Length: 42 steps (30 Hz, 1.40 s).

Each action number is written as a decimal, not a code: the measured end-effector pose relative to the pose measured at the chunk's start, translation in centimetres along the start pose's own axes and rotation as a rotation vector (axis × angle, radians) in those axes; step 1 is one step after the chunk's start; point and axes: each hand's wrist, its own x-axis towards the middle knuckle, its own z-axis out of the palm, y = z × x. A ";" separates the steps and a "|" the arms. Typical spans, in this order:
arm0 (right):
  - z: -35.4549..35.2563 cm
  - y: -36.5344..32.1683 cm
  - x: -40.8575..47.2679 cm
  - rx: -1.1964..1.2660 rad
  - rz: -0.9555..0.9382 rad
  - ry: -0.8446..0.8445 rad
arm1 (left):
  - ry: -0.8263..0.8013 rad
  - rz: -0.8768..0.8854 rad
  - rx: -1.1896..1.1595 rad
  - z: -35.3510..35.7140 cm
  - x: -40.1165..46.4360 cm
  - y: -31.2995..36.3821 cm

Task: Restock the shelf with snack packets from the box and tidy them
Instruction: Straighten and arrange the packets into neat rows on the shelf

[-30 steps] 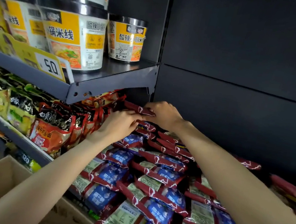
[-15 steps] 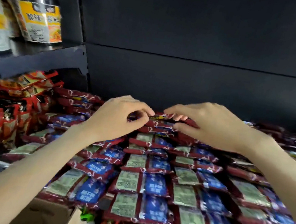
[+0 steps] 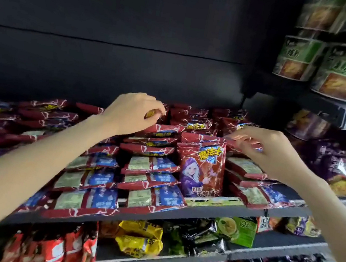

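Several dark red snack packets [image 3: 152,172] lie in overlapping rows on the grey shelf [image 3: 200,213], most of them back side up with blue and green labels. One red packet [image 3: 201,166] stands upright near the shelf's front, showing a purple-hooded figure. My left hand [image 3: 132,113] reaches to the back rows, its fingers curled on a packet's top edge [image 3: 151,114]. My right hand [image 3: 270,152] is to the right of the upright packet and pinches the edge of a red packet [image 3: 242,144] lying behind it.
Green noodle tubs [image 3: 330,64] stand on a higher shelf at the upper right. Purple packets [image 3: 332,168] fill the section to the right. Lower shelves hold yellow [image 3: 140,238], green and orange packets. A dark back panel rises behind the red packets.
The view has swung right, away from the yellow tubs and the cardboard box. Both hands have moved right along the back rows and now sit further apart, either side of the upright packet.
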 end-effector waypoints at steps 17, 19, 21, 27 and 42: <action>6.1 12.9 15.3 -0.273 0.151 -0.281 | -0.349 -0.115 -0.011 10.9 14.6 -1.8; 7.2 13.8 16.5 -0.302 0.163 -0.318 | -0.398 -0.120 -0.010 12.2 15.8 -2.0; 7.7 14.4 16.2 -0.310 0.146 -0.327 | -0.437 -0.109 -0.005 13.2 16.3 -1.9; 6.6 14.7 12.2 -0.238 0.015 -0.209 | -0.449 -0.040 -0.019 13.5 15.4 -0.2; 5.9 12.7 13.5 -0.299 0.022 -0.154 | -0.499 -0.091 -0.089 11.7 12.1 5.3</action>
